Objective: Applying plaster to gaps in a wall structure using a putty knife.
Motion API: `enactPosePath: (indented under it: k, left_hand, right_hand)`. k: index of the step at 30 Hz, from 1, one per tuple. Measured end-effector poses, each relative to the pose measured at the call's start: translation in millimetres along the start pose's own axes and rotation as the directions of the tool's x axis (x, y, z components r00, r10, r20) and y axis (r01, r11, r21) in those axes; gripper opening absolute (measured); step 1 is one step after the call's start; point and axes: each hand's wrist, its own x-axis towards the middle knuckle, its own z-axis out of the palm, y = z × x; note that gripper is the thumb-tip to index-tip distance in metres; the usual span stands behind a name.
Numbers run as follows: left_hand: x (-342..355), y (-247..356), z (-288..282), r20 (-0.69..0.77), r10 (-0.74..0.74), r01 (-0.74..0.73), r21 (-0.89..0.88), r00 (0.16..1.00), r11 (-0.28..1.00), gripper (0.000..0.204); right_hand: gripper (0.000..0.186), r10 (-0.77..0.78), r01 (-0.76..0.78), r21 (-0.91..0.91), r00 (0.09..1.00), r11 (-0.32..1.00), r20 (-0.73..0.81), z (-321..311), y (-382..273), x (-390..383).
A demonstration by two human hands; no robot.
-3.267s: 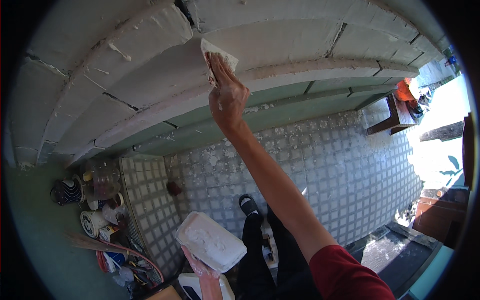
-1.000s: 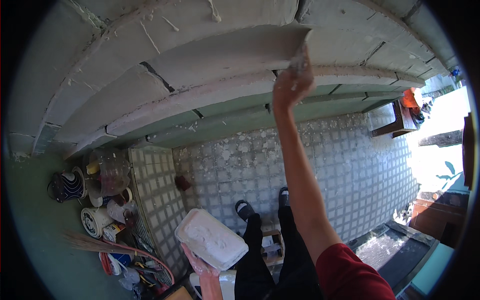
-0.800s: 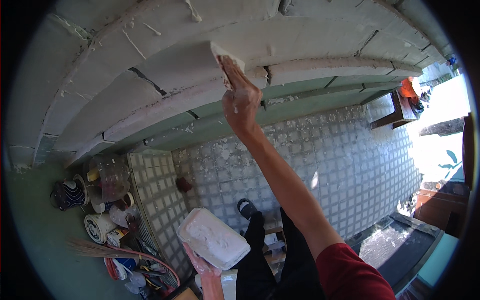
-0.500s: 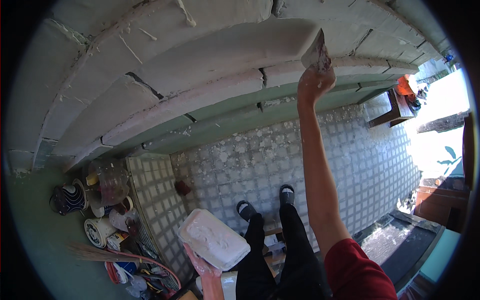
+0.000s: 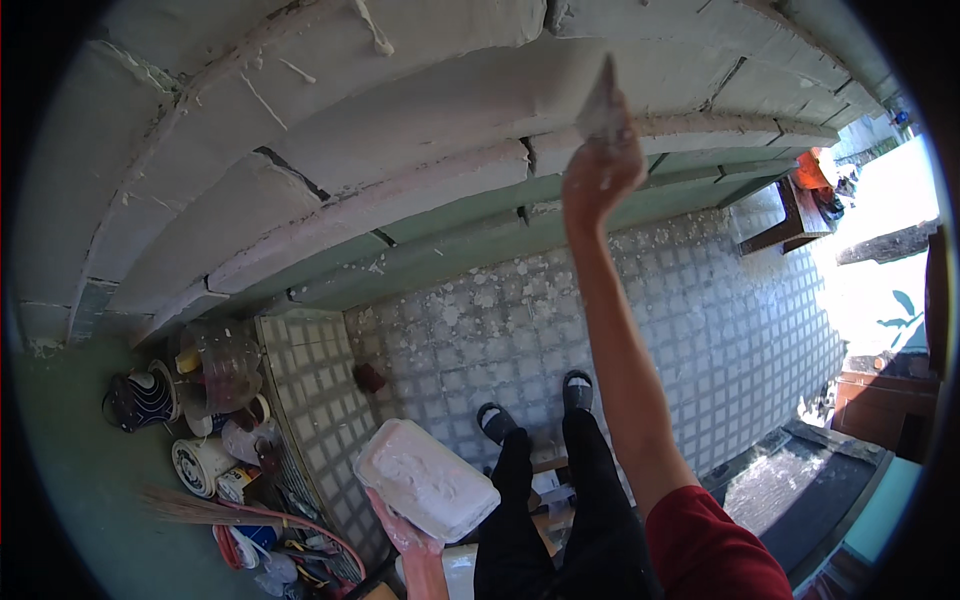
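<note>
Reaching up to the grey panelled surface [image 5: 440,105], my right hand [image 5: 606,175] is closed round a putty knife [image 5: 603,108]. Its blade is smeared by motion, and whether it touches the panel I cannot tell. White paste marks that hand. Low in front of me, my left hand [image 5: 408,530] supports a white rectangular tub [image 5: 428,480] from below and the side, its fingers partly hidden under it. Pale, wet-looking paste fills the tub, with dents in its top.
Buckets [image 5: 200,465], a clear plastic container [image 5: 218,368] and a broom [image 5: 195,507] crowd the left side. Below lies a tiled floor [image 5: 480,335] spotted with white. A dark table [image 5: 800,480] stands at the lower right, a small brown table [image 5: 795,225] beyond it.
My right hand has swung left with the putty knife along the grey panel. My left hand and the tub have hardly moved.
</note>
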Motion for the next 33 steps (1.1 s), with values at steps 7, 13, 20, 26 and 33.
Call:
enactPosePath:
  k: [7,13,20,26,33]
  left_hand:
    - [-1.8,0.4,-3.5,-0.001,0.016,-0.016,0.013,1.0,1.0,0.074]
    - [0.7,4.3,-7.1,0.004,0.003,-0.003,-0.01,1.0,1.0,0.072]
    - [0.3,6.0,-8.1,-0.028,0.008,-0.008,-0.029,1.0,1.0,0.073]
    - [2.7,10.9,-17.4,-0.014,0.008,-0.008,-0.002,1.0,1.0,0.073]
    - [-0.8,21.7,-17.5,-0.032,0.034,-0.035,-0.021,0.999,0.999,0.074]
  right_hand:
    - [0.057,-0.093,0.097,-0.036,0.991,0.995,0.092,37.1,-44.2,-12.5]
    - [0.057,-0.299,0.26,0.177,0.92,0.949,0.254,40.0,-52.4,-51.7]
    - [0.056,-0.178,0.189,0.096,0.977,0.977,-0.115,21.6,-29.0,16.6]
    - [0.059,-0.269,0.27,0.006,0.961,0.963,-0.063,93.7,-63.7,-49.1]
    - [0.055,-0.442,0.405,0.178,0.809,0.897,0.387,62.4,-75.1,-94.6]
